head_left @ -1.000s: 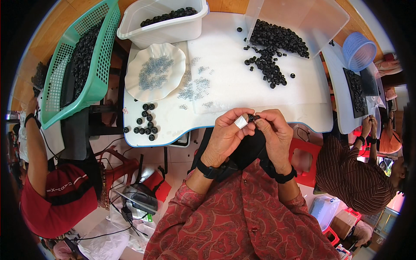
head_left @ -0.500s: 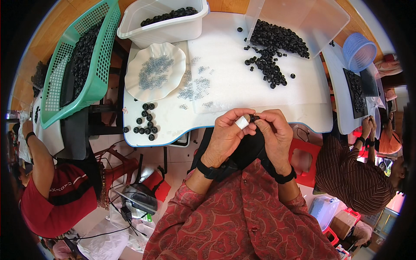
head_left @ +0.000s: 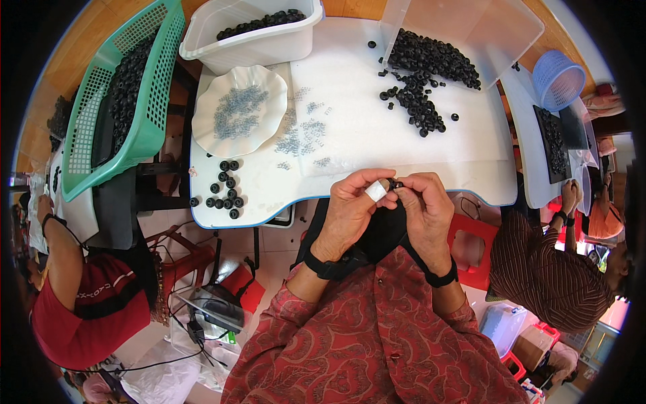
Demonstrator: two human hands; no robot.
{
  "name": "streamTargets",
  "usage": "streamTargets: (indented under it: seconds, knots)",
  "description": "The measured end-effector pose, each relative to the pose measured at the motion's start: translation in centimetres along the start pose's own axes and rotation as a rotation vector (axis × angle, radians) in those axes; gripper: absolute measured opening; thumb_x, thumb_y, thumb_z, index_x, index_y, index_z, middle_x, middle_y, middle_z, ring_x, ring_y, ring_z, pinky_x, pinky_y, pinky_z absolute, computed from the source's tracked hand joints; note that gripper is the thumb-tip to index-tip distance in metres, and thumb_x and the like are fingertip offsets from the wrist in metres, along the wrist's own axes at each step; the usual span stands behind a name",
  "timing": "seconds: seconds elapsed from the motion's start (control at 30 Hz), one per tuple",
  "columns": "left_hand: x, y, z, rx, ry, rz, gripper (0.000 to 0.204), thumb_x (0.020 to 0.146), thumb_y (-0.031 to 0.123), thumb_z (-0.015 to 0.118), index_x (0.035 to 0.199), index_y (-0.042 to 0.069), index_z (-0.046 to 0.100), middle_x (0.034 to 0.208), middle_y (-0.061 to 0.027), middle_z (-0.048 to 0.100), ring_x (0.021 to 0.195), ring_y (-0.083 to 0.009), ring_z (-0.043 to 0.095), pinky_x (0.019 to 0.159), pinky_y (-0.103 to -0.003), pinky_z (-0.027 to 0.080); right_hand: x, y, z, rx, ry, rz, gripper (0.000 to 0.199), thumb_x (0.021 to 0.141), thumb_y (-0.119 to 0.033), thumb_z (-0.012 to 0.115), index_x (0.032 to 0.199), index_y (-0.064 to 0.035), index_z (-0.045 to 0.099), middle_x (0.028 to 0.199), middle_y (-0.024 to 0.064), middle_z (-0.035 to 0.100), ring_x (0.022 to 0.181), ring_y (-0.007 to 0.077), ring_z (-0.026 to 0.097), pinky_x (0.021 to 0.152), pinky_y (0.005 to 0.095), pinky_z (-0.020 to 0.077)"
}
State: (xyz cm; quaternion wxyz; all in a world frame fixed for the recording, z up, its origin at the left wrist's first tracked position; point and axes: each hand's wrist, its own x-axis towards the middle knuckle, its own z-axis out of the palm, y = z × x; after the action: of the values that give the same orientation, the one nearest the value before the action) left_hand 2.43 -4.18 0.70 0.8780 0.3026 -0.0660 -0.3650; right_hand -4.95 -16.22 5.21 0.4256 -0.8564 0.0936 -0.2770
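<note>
My left hand (head_left: 344, 217) and my right hand (head_left: 428, 217) meet just off the table's near edge, both pinching a small black plastic part (head_left: 395, 183) between thumbs and fingertips. The fingers cover most of that part. White tape (head_left: 377, 190) wraps my left thumb. Beyond my hands, a heap of small black parts (head_left: 424, 118) spills from a clear bin (head_left: 508, 40) lying on its side. Small metal springs (head_left: 313, 131) are scattered on the table, with more on a white wavy-rimmed plate (head_left: 274, 101). Several round black pieces (head_left: 233, 194) sit at the table's left corner.
A white tub (head_left: 289, 46) of black pieces stands at the back left. Left of it is a green basket (head_left: 158, 94), also loaded. Co-workers sit on both sides, one in a red shirt (head_left: 101, 316), one in a striped shirt (head_left: 548, 276). A red stool (head_left: 471, 252) stands at right.
My right fingertips have shifted slightly around the small black part. Both hands stay in nearly the same place.
</note>
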Motion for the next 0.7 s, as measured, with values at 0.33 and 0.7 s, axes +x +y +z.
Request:
streamTargets:
  seconds: [0.33,0.7]
  knots:
    - [-0.28,0.35,0.04,0.015,-0.022,0.001,0.023,0.095,0.005,0.057,0.115,-0.004,0.063,0.091,-0.0048,0.062,0.083,-0.0157,0.065,0.074,-0.028,0.056,-0.01,-0.29,0.09,0.017,0.018,0.000,0.011,0.085,0.004,0.066,0.095,0.0010,0.061,0.089,0.0105,0.061,0.075,0.0180,0.064,0.065,0.0269,0.0512]
    - [-0.01,0.30,-0.64,-0.177,-0.075,-0.048,0.024,0.097,0.006,0.055,0.117,-0.006,0.060,0.093,-0.0106,0.066,0.083,-0.0156,0.066,0.074,-0.029,0.058,-0.57,-0.56,0.10,0.258,-0.012,0.240,0.009,0.088,0.001,0.065,0.096,0.0007,0.062,0.090,0.0071,0.061,0.080,0.0129,0.061,0.072,0.0244,0.0491]
